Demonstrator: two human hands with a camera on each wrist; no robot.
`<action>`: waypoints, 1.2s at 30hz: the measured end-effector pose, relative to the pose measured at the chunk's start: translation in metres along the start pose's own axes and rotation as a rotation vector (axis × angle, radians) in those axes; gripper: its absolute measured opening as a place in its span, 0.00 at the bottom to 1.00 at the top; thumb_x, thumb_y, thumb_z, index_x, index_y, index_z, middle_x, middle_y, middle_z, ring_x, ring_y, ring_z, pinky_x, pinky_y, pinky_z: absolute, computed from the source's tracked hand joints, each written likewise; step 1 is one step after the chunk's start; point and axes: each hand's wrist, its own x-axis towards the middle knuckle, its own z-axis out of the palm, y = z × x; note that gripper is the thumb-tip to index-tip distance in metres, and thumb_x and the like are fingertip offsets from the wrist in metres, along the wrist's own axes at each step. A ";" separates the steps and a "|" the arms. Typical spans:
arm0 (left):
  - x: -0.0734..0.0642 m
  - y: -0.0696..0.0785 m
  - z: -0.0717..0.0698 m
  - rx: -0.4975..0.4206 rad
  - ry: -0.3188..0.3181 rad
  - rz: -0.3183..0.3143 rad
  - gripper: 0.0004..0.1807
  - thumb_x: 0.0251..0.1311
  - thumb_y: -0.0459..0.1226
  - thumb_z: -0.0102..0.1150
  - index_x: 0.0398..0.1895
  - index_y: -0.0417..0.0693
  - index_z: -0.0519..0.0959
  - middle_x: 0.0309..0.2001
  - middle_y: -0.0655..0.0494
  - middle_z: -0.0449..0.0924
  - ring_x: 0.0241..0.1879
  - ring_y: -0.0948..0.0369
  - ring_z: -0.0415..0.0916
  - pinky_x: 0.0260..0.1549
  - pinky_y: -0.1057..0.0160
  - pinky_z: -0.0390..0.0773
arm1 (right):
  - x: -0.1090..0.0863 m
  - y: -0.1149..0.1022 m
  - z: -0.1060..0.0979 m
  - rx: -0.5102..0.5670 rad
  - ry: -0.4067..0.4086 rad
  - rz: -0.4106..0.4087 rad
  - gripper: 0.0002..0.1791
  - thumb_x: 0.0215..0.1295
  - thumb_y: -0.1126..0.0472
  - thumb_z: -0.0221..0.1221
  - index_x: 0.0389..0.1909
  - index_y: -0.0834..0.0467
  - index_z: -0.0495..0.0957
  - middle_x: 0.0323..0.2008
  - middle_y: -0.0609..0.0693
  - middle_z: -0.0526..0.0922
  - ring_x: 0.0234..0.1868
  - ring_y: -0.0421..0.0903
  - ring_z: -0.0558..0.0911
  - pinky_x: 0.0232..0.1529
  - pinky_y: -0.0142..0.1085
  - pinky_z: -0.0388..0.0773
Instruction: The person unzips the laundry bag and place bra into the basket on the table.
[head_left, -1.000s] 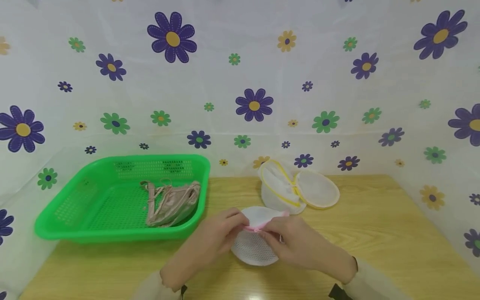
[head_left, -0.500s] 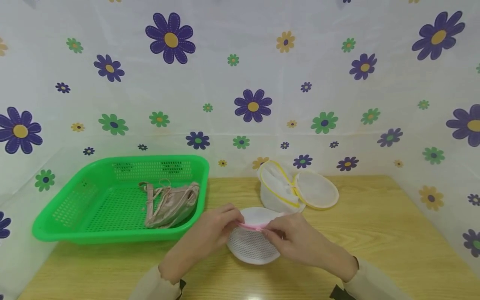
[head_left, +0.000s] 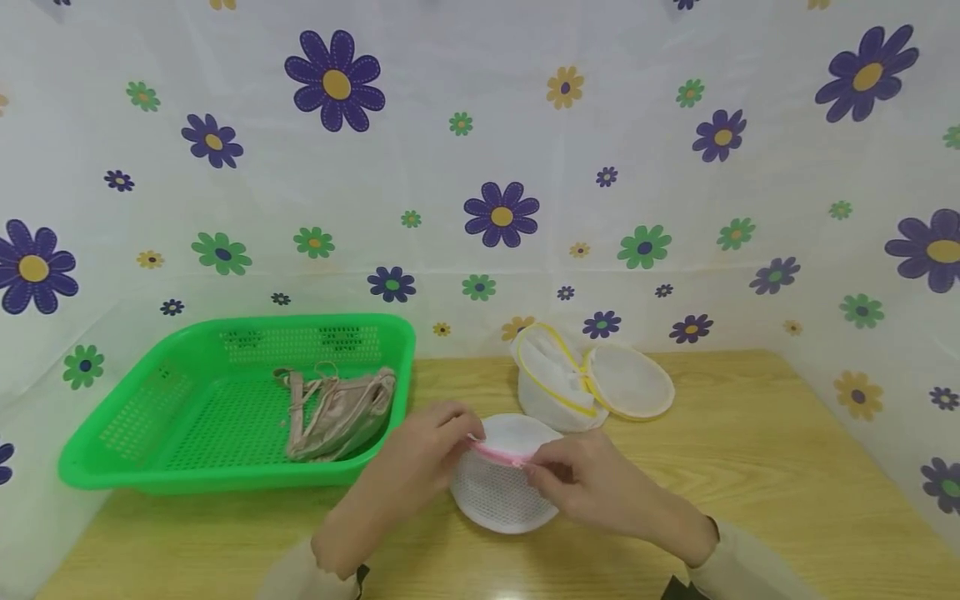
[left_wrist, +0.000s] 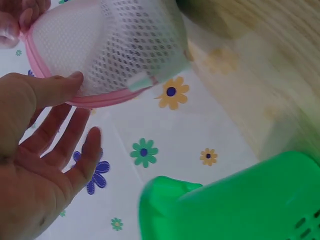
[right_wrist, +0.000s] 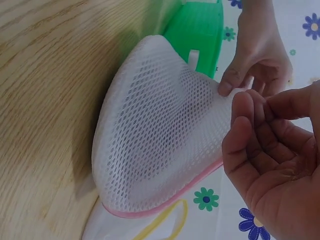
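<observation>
A white mesh laundry bag [head_left: 504, 504] with a pink zip is held over the table between both hands. My left hand [head_left: 427, 446] pinches its zipped edge at the left, thumb on the mesh in the left wrist view. Opposite it, my right hand [head_left: 592, 483] pinches the pink zip at the right, fingertips together and curled in the right wrist view. The pink zip [head_left: 495, 454] shows as a strip between the two hands. Whatever the bag contains is hidden by the mesh.
A green plastic basket [head_left: 247, 479] stands at the left, with a beige bra [head_left: 348, 408] in it. Behind the hands sits a second white laundry bag [head_left: 551, 396] with yellow trim, its round lid [head_left: 632, 379] folded open to the right. A flowered sheet [head_left: 420, 167] hangs behind the table.
The hands have drawn slightly apart along the zip, the left going left and a little up. More of the pink strip shows between them. Both still pinch the bag.
</observation>
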 end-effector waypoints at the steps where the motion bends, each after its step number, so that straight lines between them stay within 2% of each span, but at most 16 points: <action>1: 0.000 0.002 0.000 0.030 0.020 0.012 0.15 0.54 0.24 0.72 0.38 0.51 0.83 0.43 0.58 0.84 0.46 0.60 0.82 0.47 0.62 0.85 | 0.000 -0.001 -0.001 0.040 -0.011 0.037 0.09 0.69 0.65 0.61 0.28 0.58 0.84 0.19 0.40 0.77 0.22 0.27 0.71 0.20 0.25 0.73; 3: 0.001 0.008 -0.001 0.076 0.047 0.024 0.16 0.51 0.26 0.75 0.40 0.52 0.83 0.45 0.57 0.84 0.48 0.57 0.80 0.48 0.61 0.85 | 0.001 -0.003 -0.002 0.126 -0.032 0.115 0.10 0.70 0.65 0.60 0.29 0.60 0.84 0.20 0.42 0.80 0.22 0.29 0.74 0.21 0.28 0.76; 7: 0.000 0.015 -0.001 0.092 0.081 0.002 0.15 0.52 0.28 0.76 0.38 0.53 0.84 0.44 0.57 0.82 0.45 0.58 0.78 0.40 0.65 0.85 | 0.003 -0.005 -0.005 0.240 -0.064 0.225 0.12 0.73 0.63 0.57 0.31 0.63 0.83 0.21 0.47 0.82 0.23 0.34 0.79 0.24 0.32 0.81; 11: 0.000 0.018 0.001 0.059 0.100 -0.015 0.12 0.54 0.30 0.75 0.38 0.52 0.84 0.42 0.58 0.80 0.39 0.63 0.77 0.35 0.69 0.82 | 0.007 -0.003 -0.004 0.314 -0.090 0.248 0.14 0.75 0.63 0.55 0.32 0.66 0.83 0.22 0.51 0.82 0.23 0.36 0.81 0.25 0.35 0.83; 16: 0.001 0.018 0.004 -0.040 0.077 -0.024 0.11 0.57 0.36 0.75 0.43 0.52 0.85 0.44 0.60 0.81 0.42 0.64 0.77 0.40 0.67 0.82 | 0.010 0.003 -0.003 0.454 -0.117 0.270 0.17 0.77 0.63 0.52 0.33 0.72 0.80 0.22 0.53 0.82 0.22 0.37 0.81 0.25 0.31 0.81; 19: 0.002 0.017 0.005 -0.061 0.075 -0.023 0.08 0.60 0.37 0.72 0.41 0.53 0.84 0.43 0.61 0.81 0.43 0.64 0.77 0.41 0.67 0.82 | 0.010 0.005 -0.003 0.509 -0.127 0.290 0.18 0.77 0.62 0.52 0.34 0.74 0.79 0.22 0.51 0.82 0.22 0.37 0.81 0.26 0.30 0.80; 28: 0.003 0.014 0.006 -0.078 0.067 -0.020 0.02 0.64 0.37 0.68 0.37 0.54 0.83 0.41 0.63 0.80 0.42 0.67 0.77 0.42 0.69 0.81 | 0.012 0.004 -0.004 0.506 -0.125 0.327 0.17 0.75 0.62 0.53 0.31 0.73 0.79 0.19 0.46 0.77 0.19 0.35 0.75 0.21 0.27 0.73; 36: 0.001 0.011 0.004 -0.095 0.077 -0.042 0.02 0.63 0.38 0.69 0.35 0.53 0.84 0.38 0.64 0.81 0.35 0.70 0.77 0.35 0.74 0.80 | 0.013 0.004 -0.008 0.470 -0.112 0.363 0.16 0.73 0.62 0.54 0.29 0.71 0.78 0.18 0.46 0.73 0.17 0.35 0.69 0.20 0.26 0.69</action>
